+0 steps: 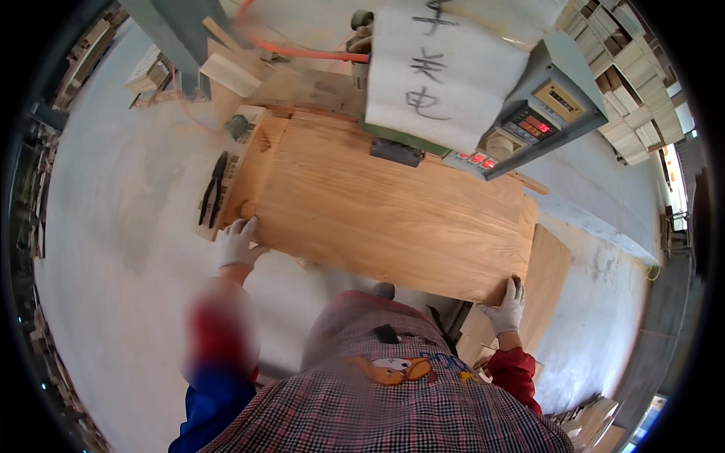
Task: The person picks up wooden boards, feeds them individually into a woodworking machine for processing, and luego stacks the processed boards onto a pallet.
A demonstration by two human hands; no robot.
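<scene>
The broad, rectangular wooden panel (393, 204) is light tan, with wavy lengthwise grain and darker knots near its left end. It lies flat across the worktable (232, 167), close to the left edge.

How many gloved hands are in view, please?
2: the left hand at the near left corner of the wooden board, and the right hand at its near right corner.

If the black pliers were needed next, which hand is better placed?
Probably the left hand: it is at the wooden panel's near left corner, close to the pliers. The right hand is at the far opposite end.
</scene>
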